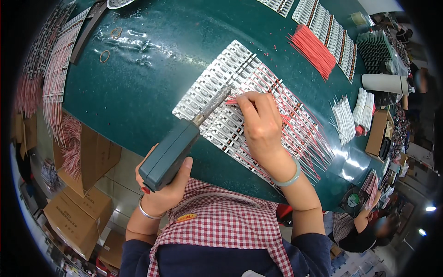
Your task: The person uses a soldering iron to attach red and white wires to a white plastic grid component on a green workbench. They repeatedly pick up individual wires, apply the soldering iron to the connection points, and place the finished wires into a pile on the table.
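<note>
My left hand [164, 187] grips the dark green handle of a soldering iron [173, 152]; its metal barrel slants up to the right, with the tip resting on a silver panel of small circuit boards [210, 87]. My right hand [260, 122] pinches a thin red wire [232, 101] right at the iron's tip. Many red wires [300, 124] lie soldered across the right part of the panel, trailing toward the lower right. The panel lies on a dark green table [157, 69].
A bundle of red wires [314, 48] and more board strips [330, 30] lie at the back right, white wires [344, 117] and a white cylinder [385, 83] at the right. Rubber bands [110, 44] lie back left. Cardboard boxes [78, 203] stand below left. Another person [364, 224] sits lower right.
</note>
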`<state>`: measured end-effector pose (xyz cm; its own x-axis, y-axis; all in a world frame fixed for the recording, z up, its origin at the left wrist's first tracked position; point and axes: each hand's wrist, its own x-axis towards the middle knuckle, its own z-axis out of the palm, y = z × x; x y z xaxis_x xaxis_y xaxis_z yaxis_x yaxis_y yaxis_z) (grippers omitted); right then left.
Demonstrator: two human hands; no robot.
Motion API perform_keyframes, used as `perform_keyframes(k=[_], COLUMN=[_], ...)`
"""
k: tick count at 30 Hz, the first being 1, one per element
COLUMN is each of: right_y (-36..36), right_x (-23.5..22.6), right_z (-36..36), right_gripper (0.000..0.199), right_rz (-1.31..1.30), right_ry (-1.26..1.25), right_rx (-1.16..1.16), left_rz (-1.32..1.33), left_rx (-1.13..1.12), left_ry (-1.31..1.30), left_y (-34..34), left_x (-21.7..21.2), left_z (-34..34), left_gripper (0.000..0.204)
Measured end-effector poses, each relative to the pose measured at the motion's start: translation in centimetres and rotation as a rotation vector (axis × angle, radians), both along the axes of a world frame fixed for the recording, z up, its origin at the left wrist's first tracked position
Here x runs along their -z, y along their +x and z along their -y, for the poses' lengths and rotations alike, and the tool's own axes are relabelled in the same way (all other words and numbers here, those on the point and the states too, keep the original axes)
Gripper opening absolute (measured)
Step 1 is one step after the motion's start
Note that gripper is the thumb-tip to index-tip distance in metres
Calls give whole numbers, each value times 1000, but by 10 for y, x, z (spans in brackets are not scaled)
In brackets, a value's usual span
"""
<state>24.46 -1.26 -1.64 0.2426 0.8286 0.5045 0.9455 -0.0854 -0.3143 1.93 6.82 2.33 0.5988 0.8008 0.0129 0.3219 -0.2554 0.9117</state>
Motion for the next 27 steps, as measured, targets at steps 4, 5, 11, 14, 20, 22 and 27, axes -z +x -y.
perform_keyframes(k=[4, 5, 11, 14, 20, 22, 27], right_y=[-1, -1, -1, -2, -10, -11, -11], right_x=[0, 1, -1, -5, -5, -4, -3], right_z=[0, -1, 0, 4, 9, 9, 8], right_gripper=[32, 32, 31, 30, 30, 29, 28], right_rz=[7, 10, 18, 47, 20, 14, 20], right_ry=[-3, -1, -7, 11, 49, 40, 18], right_rx=[3, 5, 23, 8, 9, 23, 24], left_rz=[58, 76, 79, 81, 35, 48, 37], left_rx=[-30, -28, -14, -40, -15, 0, 23], left_ry=[9, 24, 46, 51, 51, 61, 40], left_y=[-2, -2, -3, -4, -7, -9, -7], left_x=[4, 5, 5, 4, 2, 6, 4], left_z=[2, 2, 3, 4, 6, 7, 6], left_gripper=[24, 24, 23, 23, 22, 21, 18])
